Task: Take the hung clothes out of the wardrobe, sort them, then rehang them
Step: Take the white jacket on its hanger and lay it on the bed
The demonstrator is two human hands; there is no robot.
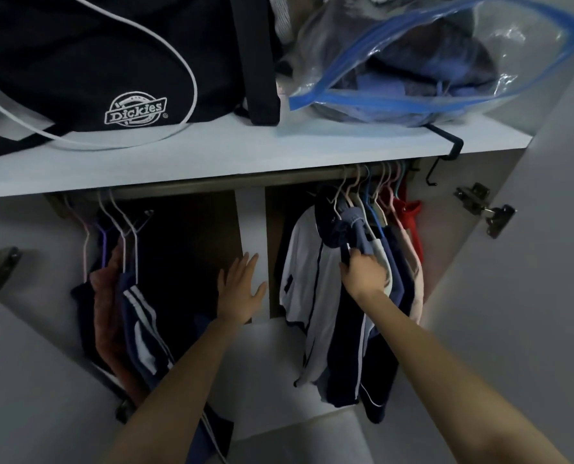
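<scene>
Clothes [309, 262] hang inside wardrobe [250, 222], right hand [364, 274] gripping some.

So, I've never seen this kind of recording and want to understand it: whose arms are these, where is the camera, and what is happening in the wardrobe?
There is no machine here: these are a person's two bare arms. The single picture comes from a wide-angle camera on the person's head, looking forward and down. The left hand is open with straight fingers by the white divider. The right hand grips a blue garment among the hung clothes on the rail. At the left hang other garments. On the shelf above lie a dark bag and a clear plastic bag of clothes.
</scene>
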